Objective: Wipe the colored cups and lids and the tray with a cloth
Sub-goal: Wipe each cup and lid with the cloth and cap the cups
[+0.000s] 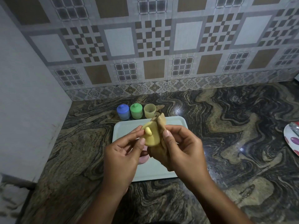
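Note:
My left hand (123, 152) pinches a yellow lid (151, 137) by its edge, knob side facing me, above the pale tray (123, 128). My right hand (181, 147) grips a brown cloth (159, 125) pressed against the lid's right side. Behind the tray a blue cup (123, 112) and a green cup (136, 111) stand with their lids on, and a yellow cup (150, 110) stands without a lid. A pink cup (143, 159) on the tray is mostly hidden under my left hand.
The tray lies on a swirled dark stone counter (226, 135) against a tiled wall. A plain wall closes the left side. A white plate with coloured dots (292, 139) sits at the right edge.

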### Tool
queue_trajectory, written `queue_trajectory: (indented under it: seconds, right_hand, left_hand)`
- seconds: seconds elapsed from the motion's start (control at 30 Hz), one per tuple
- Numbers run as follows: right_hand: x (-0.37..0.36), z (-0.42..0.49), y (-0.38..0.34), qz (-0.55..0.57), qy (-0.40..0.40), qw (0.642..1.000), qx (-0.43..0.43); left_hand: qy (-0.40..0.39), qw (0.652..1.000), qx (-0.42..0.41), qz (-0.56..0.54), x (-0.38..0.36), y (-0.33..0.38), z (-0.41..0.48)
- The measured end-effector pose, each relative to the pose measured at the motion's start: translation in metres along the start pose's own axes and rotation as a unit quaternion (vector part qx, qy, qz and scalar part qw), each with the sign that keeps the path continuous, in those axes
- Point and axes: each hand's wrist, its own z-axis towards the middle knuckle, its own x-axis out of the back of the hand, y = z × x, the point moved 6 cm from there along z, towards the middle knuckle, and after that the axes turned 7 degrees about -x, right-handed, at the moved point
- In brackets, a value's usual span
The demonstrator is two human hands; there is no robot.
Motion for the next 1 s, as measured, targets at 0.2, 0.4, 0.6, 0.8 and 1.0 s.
queue_trajectory:
  seconds: [0.2,0.4,0.6,0.8,1.0]
  right_hand:
    - [-0.008,-0.002,0.004,0.02,-0.033,0.999,-0.031]
    - [0.002,0.01,0.015,-0.044,-0.004,0.999,0.0]
    - [0.015,0.05,0.033,-0.13,0.021,0.989,0.071]
    - [-0.007,0.097,0.032,-0.352,0.056,0.892,0.28]
    - [-0.022,0.169,0.068,-0.469,0.031,0.849,0.241]
  left_hand:
    - [0.013,0.999,0.012,0.048,0.0,0.005,0.005]
    - [0.021,0.992,-0.055,0.115,0.011,-0.009,0.022]
    - [0.031,0.952,-0.153,0.264,0.016,-0.02,0.052]
    - [-0.004,0.929,-0.19,0.316,-0.006,-0.043,0.11]
    - [-0.019,0.91,-0.179,0.373,-0.038,-0.067,0.168]
